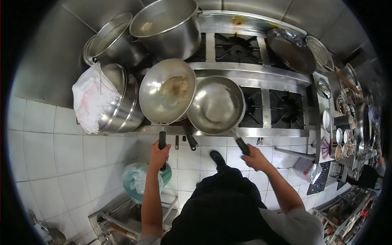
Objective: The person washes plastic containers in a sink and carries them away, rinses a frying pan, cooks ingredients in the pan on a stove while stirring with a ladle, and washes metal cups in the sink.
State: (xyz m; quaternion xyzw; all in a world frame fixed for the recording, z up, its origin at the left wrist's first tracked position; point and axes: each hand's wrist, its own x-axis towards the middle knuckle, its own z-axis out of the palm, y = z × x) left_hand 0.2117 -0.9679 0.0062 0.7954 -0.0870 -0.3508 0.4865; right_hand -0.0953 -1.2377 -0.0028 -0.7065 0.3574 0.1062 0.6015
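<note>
My left hand is wrapped round the black handle of a large steel frying pan, whose inside has a brown patch. My right hand grips the black handle of a second steel frying pan, which has a greyish, shiny inside. The two pans are side by side over the front of the stove, their rims close together or overlapping. Below them, another dark handle sticks out over the stove's front edge; the pan it belongs to is mostly hidden.
Tall steel pots stand at the back left. A stained white cloth drapes over a steel pot at the left. A dark oval pan rests at the back right. Bowls line the right counter. A lined green bin stands below.
</note>
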